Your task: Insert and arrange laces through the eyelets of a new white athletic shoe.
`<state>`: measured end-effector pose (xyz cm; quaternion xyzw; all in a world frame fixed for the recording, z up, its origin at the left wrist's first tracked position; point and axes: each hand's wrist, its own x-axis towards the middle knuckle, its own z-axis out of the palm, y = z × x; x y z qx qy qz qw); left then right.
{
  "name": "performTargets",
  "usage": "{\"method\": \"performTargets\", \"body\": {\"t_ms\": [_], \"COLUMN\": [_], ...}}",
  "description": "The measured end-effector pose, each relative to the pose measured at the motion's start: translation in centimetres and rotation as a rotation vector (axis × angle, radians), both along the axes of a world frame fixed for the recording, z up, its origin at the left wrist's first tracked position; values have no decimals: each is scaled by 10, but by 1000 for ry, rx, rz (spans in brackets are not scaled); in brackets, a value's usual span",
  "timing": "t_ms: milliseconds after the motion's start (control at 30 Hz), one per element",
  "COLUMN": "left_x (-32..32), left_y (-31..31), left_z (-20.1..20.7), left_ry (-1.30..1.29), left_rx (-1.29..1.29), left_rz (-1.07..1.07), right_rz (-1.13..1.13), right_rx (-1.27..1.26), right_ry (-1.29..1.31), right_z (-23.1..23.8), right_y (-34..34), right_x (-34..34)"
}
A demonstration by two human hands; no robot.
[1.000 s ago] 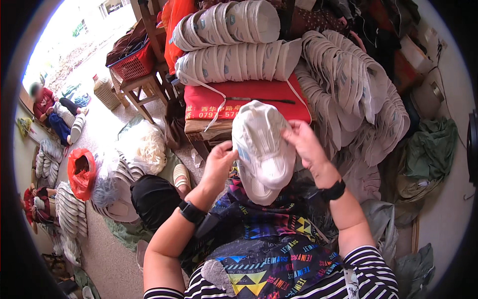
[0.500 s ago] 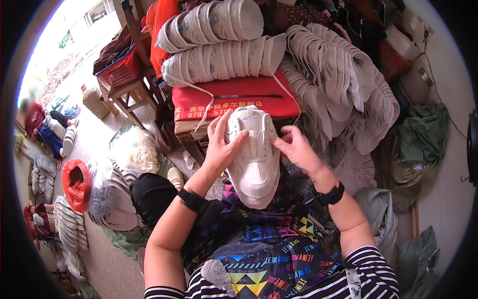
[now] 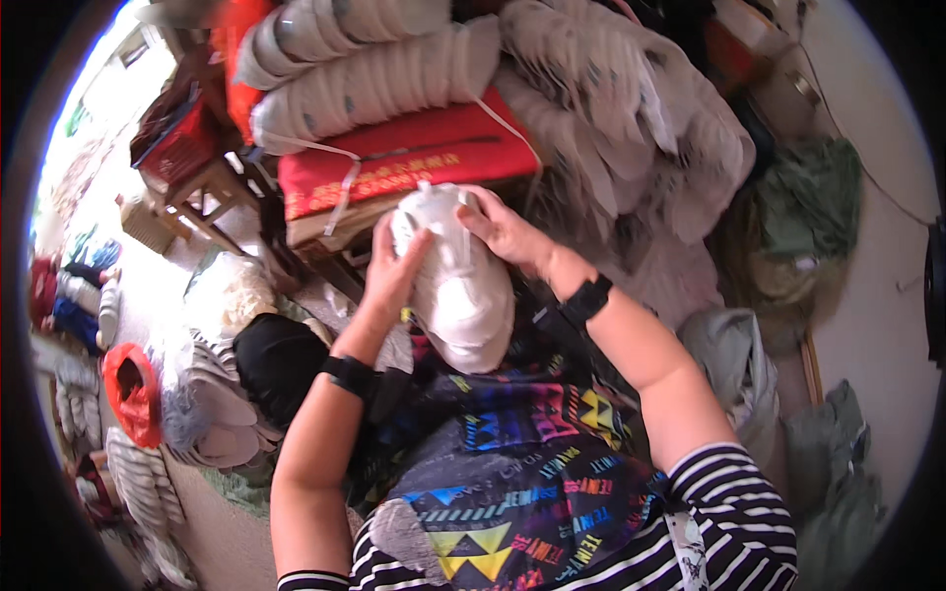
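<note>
A white shoe upper (image 3: 461,300) rests toe-down against my lap, its toe nearest me and its heel end pointing away. My left hand (image 3: 392,264) grips its left side, with the thumb lying on the upper's front. My right hand (image 3: 510,234) clasps the top right side, thumb on the tongue area. Motion blur hides the lacing details. Just beyond the upper, a red cover (image 3: 394,177) lies on a wooden stool (image 3: 320,236). A thin dark rod-like tool (image 3: 424,148) and white laces (image 3: 342,197) lie on that cover.
Nested rows of white shoe uppers (image 3: 379,94) are stacked at the back of the stool. More uppers (image 3: 611,108) hang in piles to the right. Left of me are a black rounded item (image 3: 281,366), a red plastic bag (image 3: 131,394) and a wooden stool (image 3: 197,197). Green cloth (image 3: 813,202) lies right.
My head view has turned, so the scene sits further left and higher. My right hand has moved in from the upper's edge and now clasps its top. My left hand keeps its hold.
</note>
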<state>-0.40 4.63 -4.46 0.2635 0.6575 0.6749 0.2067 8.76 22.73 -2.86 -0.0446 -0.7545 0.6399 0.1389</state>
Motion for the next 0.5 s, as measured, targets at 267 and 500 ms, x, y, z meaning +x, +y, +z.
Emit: {"method": "performTargets", "body": {"t_ms": [267,500], "left_x": [-1,-1], "left_y": [1,0], "left_z": [-14,-14], "left_ry": [-73,-121], "left_rx": [68,36], "left_rz": [-15,8], "right_rz": [-48,-226], "right_rx": [77,643], "right_ry": [-608,-971], "right_z": [-79,-217], "right_y": [107,120], "right_x": [134,238]}}
